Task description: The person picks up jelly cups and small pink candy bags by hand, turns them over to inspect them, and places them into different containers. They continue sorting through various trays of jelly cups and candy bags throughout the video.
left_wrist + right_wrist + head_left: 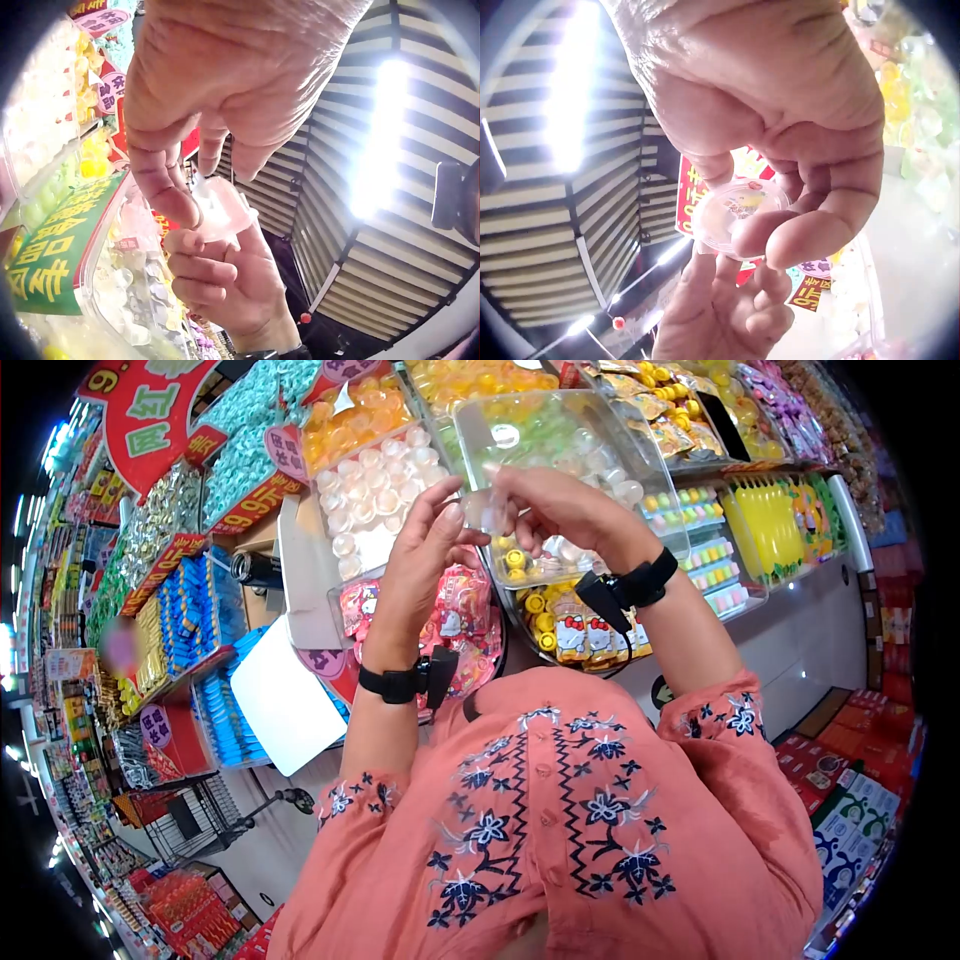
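Observation:
Between the two hands is a small round jelly cup (731,210), pale pink and see-through, with a printed lid facing the right wrist view. My right hand (570,510) pinches its rim between thumb and curled fingers. From the opposite side, my left hand (420,545) has its thumb and bent fingertips at the cup's edge. The left wrist view shows the cup (223,210) side-on, the left fingers reaching down over it and the right hand (232,289) beneath. Both hands are raised above the display bins.
Under the hands stand a clear bin (570,405) of green and clear jelly cups and a tray of pale pink cups (375,490). Pink packets (465,615) lie closer in. A white sheet (287,700) is at the left, with a shopping cart (185,820) below it.

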Action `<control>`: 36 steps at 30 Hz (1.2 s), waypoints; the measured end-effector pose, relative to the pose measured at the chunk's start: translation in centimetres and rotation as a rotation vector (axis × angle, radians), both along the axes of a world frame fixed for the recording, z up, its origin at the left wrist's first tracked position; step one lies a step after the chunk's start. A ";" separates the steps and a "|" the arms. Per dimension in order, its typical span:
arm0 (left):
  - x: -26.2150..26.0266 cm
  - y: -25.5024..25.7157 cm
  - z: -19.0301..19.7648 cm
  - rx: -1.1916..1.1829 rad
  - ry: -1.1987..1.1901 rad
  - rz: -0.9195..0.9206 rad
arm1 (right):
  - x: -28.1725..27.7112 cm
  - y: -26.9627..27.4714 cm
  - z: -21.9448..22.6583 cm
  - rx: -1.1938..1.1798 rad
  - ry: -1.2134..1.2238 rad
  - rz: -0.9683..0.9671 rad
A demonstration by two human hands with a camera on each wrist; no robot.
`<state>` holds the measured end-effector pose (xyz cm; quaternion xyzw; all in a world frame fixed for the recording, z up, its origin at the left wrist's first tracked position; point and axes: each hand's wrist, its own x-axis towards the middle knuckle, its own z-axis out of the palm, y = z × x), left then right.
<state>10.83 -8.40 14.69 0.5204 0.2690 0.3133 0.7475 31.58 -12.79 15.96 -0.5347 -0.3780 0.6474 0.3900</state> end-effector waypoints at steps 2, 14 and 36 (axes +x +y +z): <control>-0.2 0.3 -1.0 -0.076 -0.061 -0.083 | -1.4 -0.3 0.7 0.024 -0.085 -0.021; -2.1 1.1 -3.9 -0.357 -0.335 -0.095 | -3.6 -0.8 -0.5 0.157 0.002 -0.072; -4.0 2.0 -5.7 -0.301 0.008 0.038 | -5.5 -0.8 -2.8 0.096 -0.125 -0.141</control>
